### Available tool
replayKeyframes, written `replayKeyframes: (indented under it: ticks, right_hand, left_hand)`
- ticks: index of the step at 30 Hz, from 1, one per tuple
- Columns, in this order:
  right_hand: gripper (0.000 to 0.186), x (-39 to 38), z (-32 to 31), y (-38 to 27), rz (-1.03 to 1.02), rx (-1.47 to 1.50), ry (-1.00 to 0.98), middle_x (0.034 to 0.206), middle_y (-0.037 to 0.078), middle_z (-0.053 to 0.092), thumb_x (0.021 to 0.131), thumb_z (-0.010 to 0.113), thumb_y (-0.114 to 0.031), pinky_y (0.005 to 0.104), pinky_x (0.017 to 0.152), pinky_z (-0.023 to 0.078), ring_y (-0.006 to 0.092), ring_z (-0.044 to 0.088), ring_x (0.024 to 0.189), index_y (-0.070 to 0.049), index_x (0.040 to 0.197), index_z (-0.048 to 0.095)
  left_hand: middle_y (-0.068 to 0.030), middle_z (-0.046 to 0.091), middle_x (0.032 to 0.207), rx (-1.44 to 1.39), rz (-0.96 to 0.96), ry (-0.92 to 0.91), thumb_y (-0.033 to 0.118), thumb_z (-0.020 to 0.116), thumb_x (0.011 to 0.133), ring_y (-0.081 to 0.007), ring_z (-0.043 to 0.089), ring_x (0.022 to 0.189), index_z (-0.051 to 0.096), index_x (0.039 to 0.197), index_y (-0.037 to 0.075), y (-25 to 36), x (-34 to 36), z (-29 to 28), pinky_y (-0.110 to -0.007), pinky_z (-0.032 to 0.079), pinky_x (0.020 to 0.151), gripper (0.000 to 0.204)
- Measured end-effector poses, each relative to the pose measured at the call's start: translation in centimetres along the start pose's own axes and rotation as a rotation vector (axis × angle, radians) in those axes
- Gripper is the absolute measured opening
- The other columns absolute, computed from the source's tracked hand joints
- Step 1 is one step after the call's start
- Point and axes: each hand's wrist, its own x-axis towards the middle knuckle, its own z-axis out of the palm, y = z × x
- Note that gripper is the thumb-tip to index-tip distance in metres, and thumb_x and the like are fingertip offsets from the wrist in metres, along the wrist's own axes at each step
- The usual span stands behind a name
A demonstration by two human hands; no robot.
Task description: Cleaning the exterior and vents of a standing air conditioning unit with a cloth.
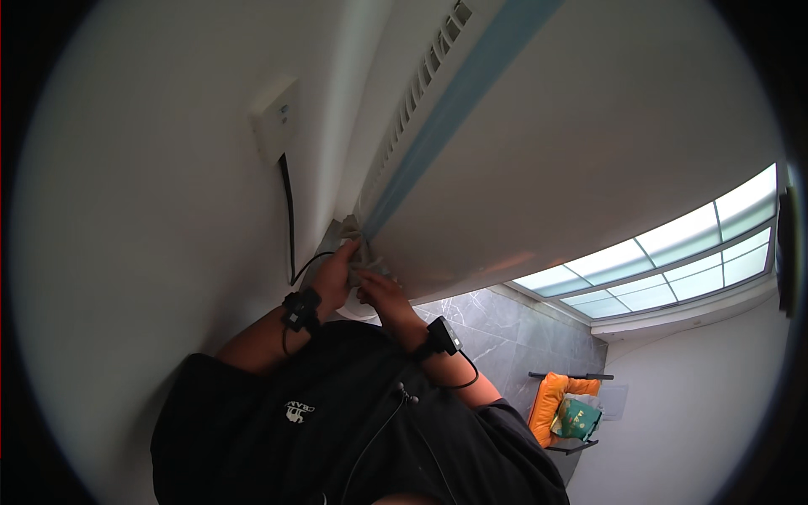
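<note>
Both my hands meet low at the corner of a tall white appliance (539, 160), which has a row of slotted vents (421, 80) and a light blue stripe (454, 109) along its side. My left hand (334, 276) is closed on a pale, crumpled cloth (364, 255). Right beside it, my right hand (383, 296) has its fingers bent in and pinches the same cloth. Part of the cloth is hidden behind my fingers. Each wrist carries a black strap with a small device.
On the wall at left sits a white socket (278, 119), with a black cable (290, 219) running down behind my left hand. Grey tiles (497, 324) cover the floor. An orange chair (549, 408) holding a green bag (577, 418) stands at right, below a large window (665, 261).
</note>
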Motion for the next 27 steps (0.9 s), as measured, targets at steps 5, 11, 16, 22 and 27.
replayKeyframes:
  ticks: [5, 11, 16, 22, 27]
  right_hand:
    - [0.041, 0.0, 0.0, 0.3, 0.06, -0.054, 0.019, 0.098, 0.006, 0.063, 0.097, 0.057, -0.02, 0.0287, 0.08, 0.048, 0.0141, 0.06, 0.088, 0.0, 0.133, 0.055]
    - [0.037, 0.4, -0.7, 0.7, -0.009, -0.07, 0.038, 0.097, 0.006, 0.062, 0.098, 0.056, -0.018, 0.0278, 0.08, 0.047, 0.0132, 0.058, 0.088, 0.001, 0.13, 0.058]
    - [0.034, 0.1, -0.2, -0.4, -0.088, -0.048, 0.001, 0.089, 0.004, 0.062, 0.099, 0.053, -0.018, 0.0252, 0.08, 0.044, 0.0115, 0.056, 0.084, -0.002, 0.127, 0.062]
    - [0.032, 0.0, 0.0, 0.0, -0.05, -0.014, -0.004, 0.09, 0.003, 0.062, 0.098, 0.053, -0.016, 0.0258, 0.081, 0.045, 0.0116, 0.057, 0.084, -0.002, 0.126, 0.063]
    - [0.033, 0.1, -0.2, -0.3, 0.019, -0.014, -0.006, 0.091, 0.005, 0.062, 0.098, 0.055, -0.014, 0.026, 0.082, 0.046, 0.0137, 0.059, 0.086, 0.001, 0.127, 0.06]
  left_hand:
    - [-0.0103, 0.058, 0.13, 0.004, 0.006, 0.032, 0.038, 0.052, 0.1, -0.0228, 0.057, 0.116, 0.051, 0.133, 0.001, -1.3, 0.2, -2.2, -0.034, 0.042, 0.101, 0.05]
    - [-0.01, 0.053, 0.137, 0.136, 0.01, 0.066, 0.039, 0.048, 0.101, -0.0213, 0.05, 0.125, 0.048, 0.139, 0.003, 0.7, -1.4, 2.2, -0.034, 0.035, 0.108, 0.053]
    - [-0.0101, 0.049, 0.142, 0.217, 0.122, 0.018, 0.041, 0.044, 0.102, -0.0204, 0.044, 0.131, 0.046, 0.143, 0.006, 0.8, -0.5, 0.9, -0.032, 0.03, 0.111, 0.054]
    - [-0.0074, 0.061, 0.119, 0.396, 0.359, 0.064, 0.043, 0.045, 0.103, -0.018, 0.058, 0.106, 0.054, 0.132, 0.006, -0.1, 0.0, -0.2, -0.031, 0.048, 0.09, 0.048]
    - [-0.01, 0.049, 0.141, 0.328, 0.152, 0.061, 0.042, 0.037, 0.105, -0.0211, 0.046, 0.127, 0.046, 0.142, 0.005, 0.2, -0.3, -0.5, -0.033, 0.032, 0.109, 0.054]
